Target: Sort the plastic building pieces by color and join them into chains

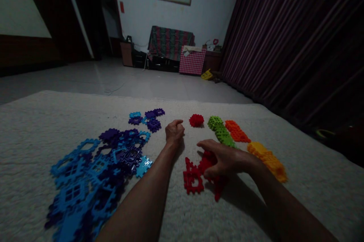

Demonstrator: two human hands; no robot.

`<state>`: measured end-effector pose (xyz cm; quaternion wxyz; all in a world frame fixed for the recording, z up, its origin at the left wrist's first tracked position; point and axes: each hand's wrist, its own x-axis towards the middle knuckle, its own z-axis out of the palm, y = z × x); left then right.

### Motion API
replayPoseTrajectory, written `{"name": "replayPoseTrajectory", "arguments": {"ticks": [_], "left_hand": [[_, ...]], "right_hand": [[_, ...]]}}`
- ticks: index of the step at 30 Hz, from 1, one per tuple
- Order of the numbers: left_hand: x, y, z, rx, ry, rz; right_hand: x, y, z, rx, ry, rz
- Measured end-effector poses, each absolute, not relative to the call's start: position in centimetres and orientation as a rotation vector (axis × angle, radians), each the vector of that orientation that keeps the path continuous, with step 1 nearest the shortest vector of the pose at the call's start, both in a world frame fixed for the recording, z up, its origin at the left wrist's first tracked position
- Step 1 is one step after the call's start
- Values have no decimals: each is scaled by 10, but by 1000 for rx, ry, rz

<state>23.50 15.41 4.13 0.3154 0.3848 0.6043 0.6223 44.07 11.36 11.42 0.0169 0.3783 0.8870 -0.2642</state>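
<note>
My left hand (174,132) rests on the pale blanket (159,211), its fingers curled in and nothing showing in them. To its right, my right hand (223,157) reaches over a small pile of red interlocking toy pieces (193,182). Its thumb and fingers are spread apart around a red piece (208,158), partly hiding it; whether they touch it I cannot tell. A red stack of gear-edged pieces (196,120) sits farther off, between and beyond both hands.
On the left spreads a heap of blue and purple pieces (98,166), with a smaller purple and light-blue group (153,124) behind. Green (223,134), orange (237,131) and yellow rows (269,160) of stacked pieces lie right. A tiled floor (136,80) extends beyond the blanket.
</note>
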Motion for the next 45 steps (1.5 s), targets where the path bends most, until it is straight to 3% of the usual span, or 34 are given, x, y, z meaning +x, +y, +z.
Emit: {"name": "replayPoseTrajectory", "arguments": {"ticks": [6, 20, 27, 31, 40, 45], "left_hand": [[235, 155, 39, 1035, 1607, 1652], [235, 154, 42, 1020, 1602, 1625], [236, 153, 44, 1016, 1596, 1623], [236, 155, 41, 1014, 1587, 1638], [236, 156, 37, 1019, 1579, 1647], [236, 155, 40, 1010, 1583, 1645]], "right_hand": [[434, 98, 112, 1282, 2685, -646], [422, 124, 81, 1375, 3229, -506], [437, 128, 93, 1489, 3011, -549], [440, 123, 100, 1345, 3005, -625], [408, 104, 84, 1547, 3061, -264], [405, 101, 83, 1564, 3049, -290]]}}
